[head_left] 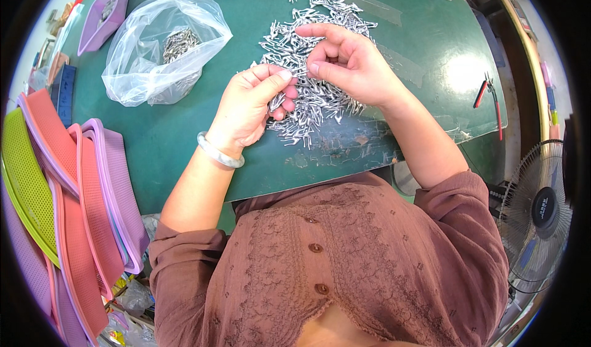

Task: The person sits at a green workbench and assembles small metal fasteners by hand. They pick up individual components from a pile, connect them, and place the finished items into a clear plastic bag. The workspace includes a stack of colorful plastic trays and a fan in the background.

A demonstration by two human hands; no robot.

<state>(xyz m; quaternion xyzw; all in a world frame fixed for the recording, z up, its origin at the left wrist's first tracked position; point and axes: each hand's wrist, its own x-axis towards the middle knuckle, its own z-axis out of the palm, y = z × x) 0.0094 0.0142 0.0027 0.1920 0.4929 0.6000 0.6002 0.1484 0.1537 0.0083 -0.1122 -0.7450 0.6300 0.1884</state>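
A heap of small silvery forked metal parts [317, 104] is spread over the green table in front of me. My left hand [255, 94], with a pale bangle at its wrist, is closed round several of these parts; some stick out between its fingers. Over the heap, my right hand [354, 64] has its thumb and middle finger pinched together near the left thumb, its index finger stretched out. A thin metal part seems to lie at that pinch, partly hidden by the fingertips.
A clear plastic bag [126, 70] holding more metal parts [180, 44] stands at the left. Behind it is a purple bin [101, 17]. Stacked coloured baskets [111, 181] crowd the left side. Red-handled pliers [497, 107] lie at the right edge, near a fan [523, 224].
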